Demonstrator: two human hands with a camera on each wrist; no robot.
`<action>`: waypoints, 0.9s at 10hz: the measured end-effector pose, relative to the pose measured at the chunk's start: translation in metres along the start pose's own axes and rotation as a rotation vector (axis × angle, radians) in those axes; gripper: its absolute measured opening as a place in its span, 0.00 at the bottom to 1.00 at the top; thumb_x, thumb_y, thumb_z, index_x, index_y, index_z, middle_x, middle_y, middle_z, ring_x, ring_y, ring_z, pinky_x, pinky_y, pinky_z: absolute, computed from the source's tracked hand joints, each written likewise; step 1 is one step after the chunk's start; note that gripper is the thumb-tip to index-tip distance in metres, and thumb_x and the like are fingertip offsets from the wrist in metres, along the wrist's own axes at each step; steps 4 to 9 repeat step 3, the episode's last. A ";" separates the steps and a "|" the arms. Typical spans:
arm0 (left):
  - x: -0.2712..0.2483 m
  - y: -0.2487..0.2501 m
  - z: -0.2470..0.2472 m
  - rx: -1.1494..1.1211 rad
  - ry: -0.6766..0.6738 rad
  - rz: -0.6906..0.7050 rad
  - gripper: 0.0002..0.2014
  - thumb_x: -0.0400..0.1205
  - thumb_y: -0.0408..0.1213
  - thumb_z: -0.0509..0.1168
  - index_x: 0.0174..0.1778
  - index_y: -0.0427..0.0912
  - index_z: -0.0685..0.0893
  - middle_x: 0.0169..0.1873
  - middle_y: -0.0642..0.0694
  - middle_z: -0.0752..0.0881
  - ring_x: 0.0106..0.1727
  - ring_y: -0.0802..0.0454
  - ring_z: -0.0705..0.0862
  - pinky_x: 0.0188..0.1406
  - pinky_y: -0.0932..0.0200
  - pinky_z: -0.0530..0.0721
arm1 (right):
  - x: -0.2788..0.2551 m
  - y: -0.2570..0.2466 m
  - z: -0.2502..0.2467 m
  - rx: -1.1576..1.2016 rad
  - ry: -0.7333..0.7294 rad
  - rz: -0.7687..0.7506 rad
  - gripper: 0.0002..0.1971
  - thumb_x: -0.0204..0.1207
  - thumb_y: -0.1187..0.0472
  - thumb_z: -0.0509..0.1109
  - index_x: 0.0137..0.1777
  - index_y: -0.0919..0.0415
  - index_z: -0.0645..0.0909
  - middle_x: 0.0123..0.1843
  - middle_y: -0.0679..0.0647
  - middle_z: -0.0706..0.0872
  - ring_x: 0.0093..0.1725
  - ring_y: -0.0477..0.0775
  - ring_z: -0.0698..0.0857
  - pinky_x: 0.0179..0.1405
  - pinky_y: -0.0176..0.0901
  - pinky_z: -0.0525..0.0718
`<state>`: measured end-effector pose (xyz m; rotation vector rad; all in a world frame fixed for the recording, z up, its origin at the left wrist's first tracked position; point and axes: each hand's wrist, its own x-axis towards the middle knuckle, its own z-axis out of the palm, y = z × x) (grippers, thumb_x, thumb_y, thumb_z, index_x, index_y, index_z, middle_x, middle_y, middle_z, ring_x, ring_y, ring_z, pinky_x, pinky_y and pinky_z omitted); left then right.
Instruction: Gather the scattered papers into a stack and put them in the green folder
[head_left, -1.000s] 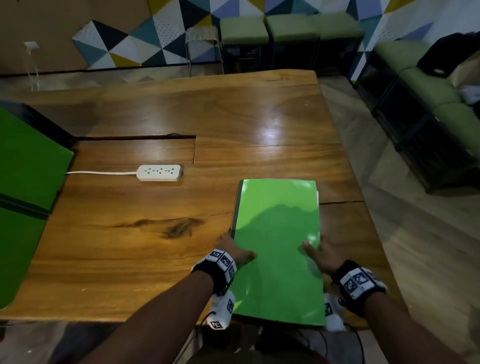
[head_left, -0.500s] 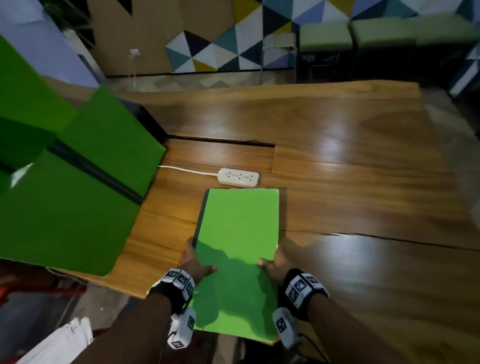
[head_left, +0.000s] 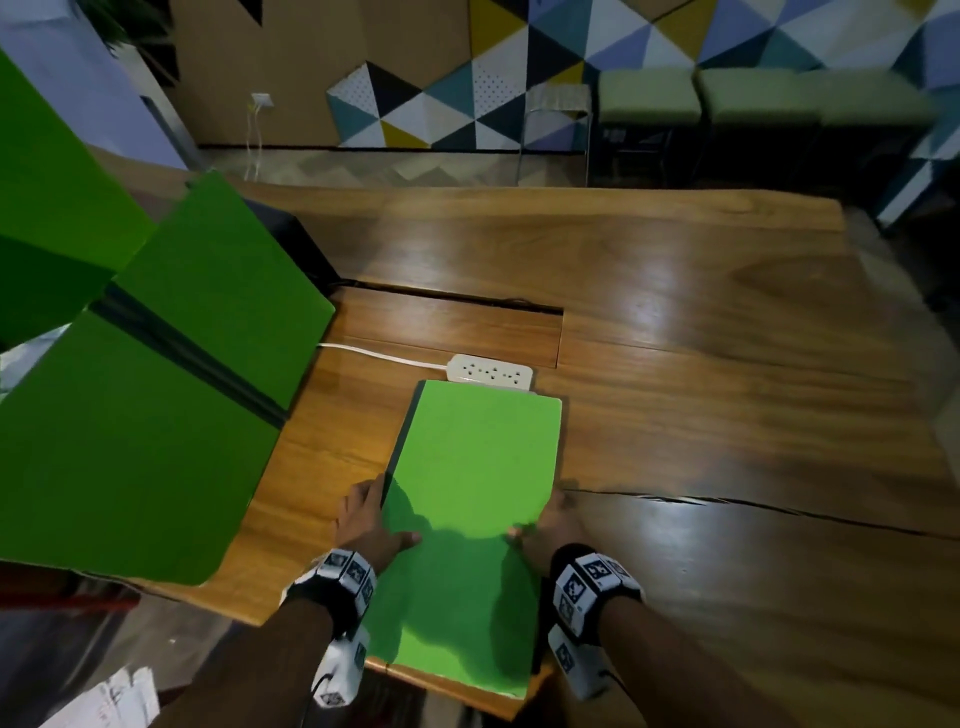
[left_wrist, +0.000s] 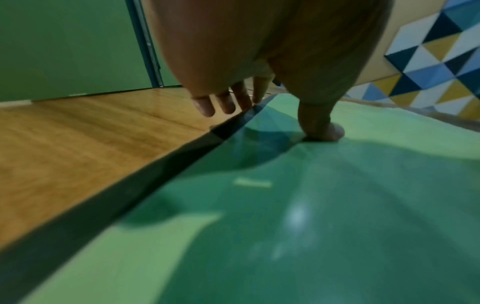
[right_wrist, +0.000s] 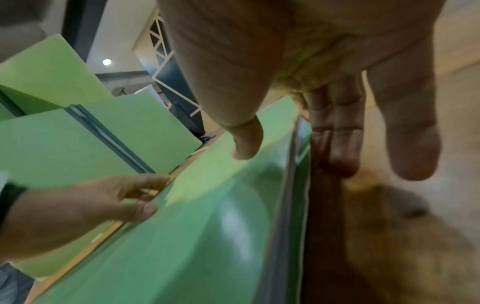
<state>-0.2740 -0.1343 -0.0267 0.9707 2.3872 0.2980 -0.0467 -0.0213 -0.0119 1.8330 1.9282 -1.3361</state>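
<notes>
A closed green folder (head_left: 478, 493) with a dark spine lies lengthwise on the wooden table (head_left: 727, 415), its near end past the table's front edge. My left hand (head_left: 382, 512) holds its left side: the thumb presses on the cover (left_wrist: 311, 205) and the fingers (left_wrist: 226, 105) run along the spine. My right hand (head_left: 540, 517) holds the right, open side, thumb on the cover (right_wrist: 207, 226) and fingers (right_wrist: 337, 160) down beside the edge. No loose papers show on the table.
A white power strip (head_left: 491, 371) with its cord touches the folder's far end. Large open green folders (head_left: 156, 389) cover the table's left corner. White printed sheets (head_left: 104, 696) lie low at the bottom left. Green stools (head_left: 649, 96) stand beyond the table.
Both hands have slid the folder left and away across the table, from beside the crack up to the power strip. My view has turned left.
</notes>
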 end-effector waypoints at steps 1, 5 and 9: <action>-0.022 -0.019 0.008 0.037 0.071 0.096 0.43 0.73 0.61 0.70 0.82 0.52 0.61 0.78 0.48 0.64 0.76 0.46 0.64 0.73 0.45 0.67 | -0.010 -0.001 -0.030 -0.232 -0.010 -0.063 0.27 0.77 0.45 0.66 0.72 0.58 0.67 0.67 0.57 0.79 0.65 0.61 0.80 0.62 0.51 0.79; -0.091 -0.084 0.040 -0.129 0.330 -0.025 0.50 0.67 0.83 0.42 0.68 0.49 0.82 0.62 0.37 0.81 0.58 0.34 0.82 0.51 0.39 0.83 | -0.027 -0.004 -0.143 -0.070 0.233 -0.314 0.17 0.77 0.48 0.67 0.64 0.50 0.78 0.53 0.50 0.87 0.54 0.52 0.86 0.55 0.44 0.82; -0.091 -0.084 0.040 -0.129 0.330 -0.025 0.50 0.67 0.83 0.42 0.68 0.49 0.82 0.62 0.37 0.81 0.58 0.34 0.82 0.51 0.39 0.83 | -0.027 -0.004 -0.143 -0.070 0.233 -0.314 0.17 0.77 0.48 0.67 0.64 0.50 0.78 0.53 0.50 0.87 0.54 0.52 0.86 0.55 0.44 0.82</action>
